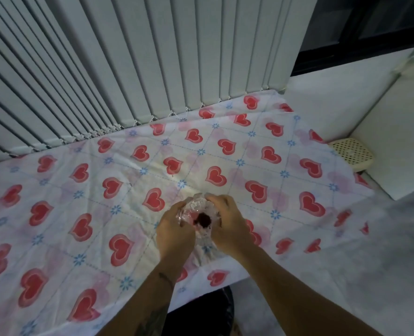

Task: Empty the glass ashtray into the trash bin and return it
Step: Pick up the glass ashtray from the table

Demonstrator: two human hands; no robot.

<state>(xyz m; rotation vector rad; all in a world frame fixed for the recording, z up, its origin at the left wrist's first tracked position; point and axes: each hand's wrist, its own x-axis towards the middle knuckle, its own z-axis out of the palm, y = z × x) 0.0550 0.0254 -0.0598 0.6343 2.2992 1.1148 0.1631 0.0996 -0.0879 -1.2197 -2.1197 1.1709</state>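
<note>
A clear cut-glass ashtray (199,206) with a dark clump of ash in its middle is held between both my hands, near the front edge of a table covered with a red-heart cloth (84,190). My left hand (174,229) grips its left side and my right hand (227,224) grips its right side and far rim. I cannot tell whether the ashtray rests on the cloth or is lifted just off it. Below the table edge, between my forearms, shows the dark, black-lined trash bin (201,314), partly hidden by my arms.
Grey vertical blinds (128,69) hang along the far edge of the table. A cream perforated plastic object (352,152) lies at the table's right end against a white ledge (395,146). Grey floor (358,275) lies to the right.
</note>
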